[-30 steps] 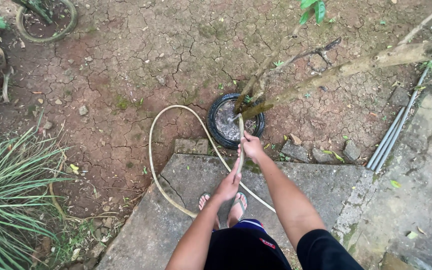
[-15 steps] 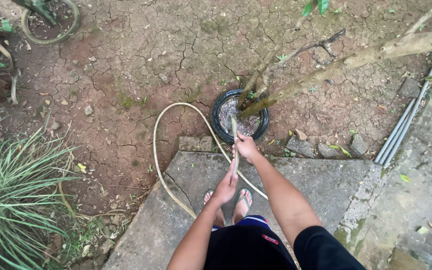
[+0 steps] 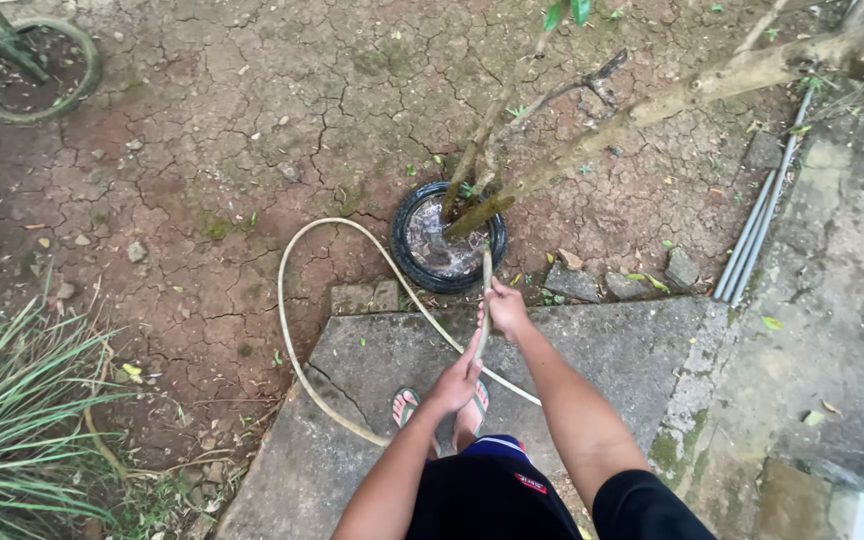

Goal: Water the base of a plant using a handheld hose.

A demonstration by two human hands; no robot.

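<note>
Both hands grip a pale hose point(image 3: 297, 340) that loops over the cracked red soil to the left and back across the concrete slab. My right hand point(image 3: 505, 308) holds it near the nozzle end, my left hand point(image 3: 459, 381) a little further back. The hose end points at a black tyre ring point(image 3: 402, 250) set in the ground around the base of a small tree point(image 3: 592, 135). Water lies inside the ring. I stand on the slab in sandals.
A concrete slab point(image 3: 612, 350) lies under my feet, with loose stones point(image 3: 572, 282) at its far edge. Grey pipes point(image 3: 757, 225) run along the right. Long grass point(image 3: 12, 420) fills the lower left. A second ringed plant point(image 3: 27, 65) sits top left.
The view has shifted so the tyre ring and tree sit further left. The hose end has swung slightly right and my hands stay on the hose.
</note>
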